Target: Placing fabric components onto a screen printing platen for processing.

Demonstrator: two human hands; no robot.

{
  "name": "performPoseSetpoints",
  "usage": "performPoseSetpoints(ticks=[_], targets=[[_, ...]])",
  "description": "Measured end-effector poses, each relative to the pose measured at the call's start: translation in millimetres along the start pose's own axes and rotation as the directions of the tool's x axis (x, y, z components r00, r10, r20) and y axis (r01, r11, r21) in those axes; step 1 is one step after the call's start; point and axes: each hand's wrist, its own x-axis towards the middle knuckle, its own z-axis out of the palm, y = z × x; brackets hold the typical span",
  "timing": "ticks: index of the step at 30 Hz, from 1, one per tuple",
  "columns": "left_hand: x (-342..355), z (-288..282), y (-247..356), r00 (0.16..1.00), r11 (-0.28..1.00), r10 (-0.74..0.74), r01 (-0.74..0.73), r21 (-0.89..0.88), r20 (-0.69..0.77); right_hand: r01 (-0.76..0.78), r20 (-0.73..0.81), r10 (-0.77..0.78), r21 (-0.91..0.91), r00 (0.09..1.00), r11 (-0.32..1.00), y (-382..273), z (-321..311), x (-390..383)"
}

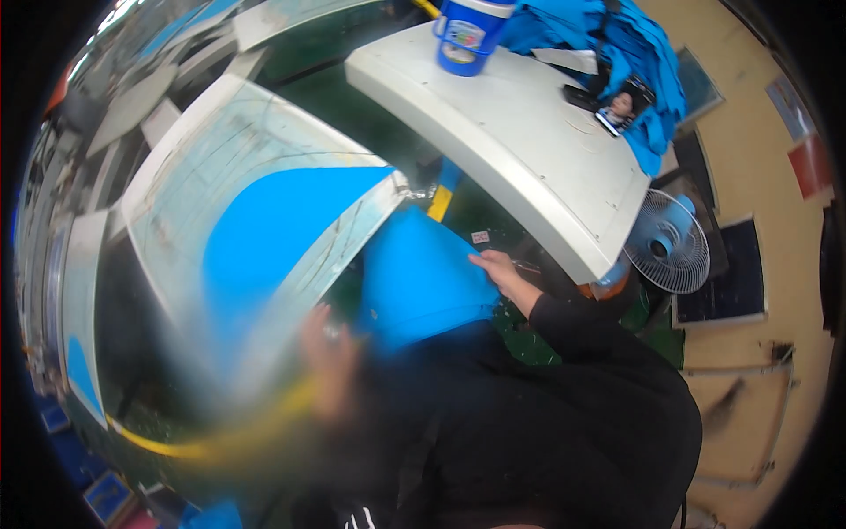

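A bright blue cloth piece hangs in front of my body, below the end of a pale board. My right hand pinches its right edge between thumb and fingers. Left of the cloth, my left hand is raised near the board's lower edge; blur smears its fingers, so whether it holds anything is unclear. On the worn, whitish board lies another blue cloth piece, flat, with a curved outline. Its lower end fades into blur.
A white table stands ahead, bearing a blue bucket, a heap of blue cloth and a phone. Right of it is a fan. Another board with blue cloth is at far left. A yellow curved bar runs low left.
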Motion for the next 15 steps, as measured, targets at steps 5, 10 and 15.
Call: performPoseSetpoints(ticks=[5, 10, 15], targets=[[-2.3, -14.7, 23.1, 0.999, 0.993, 0.046, -0.046, 0.108, 0.005, 0.107, -0.04, -0.12, -0.251, 0.992, 0.962, -42.7, 12.1, -23.6], [-1.1, -27.2, 46.7, 0.996, 0.988, 0.085, -0.09, 0.122, 0.038, 0.411, -0.031, -0.636, -0.738, 0.771, 0.535, -50.9, 28.8, -31.1], [0.4, -3.3, 28.1, 0.993, 0.998, 0.037, -0.042, 0.04, 0.112, 0.78, 0.354, -0.828, -0.607, 0.435, 0.151, -120.7, 48.3, -77.9]])
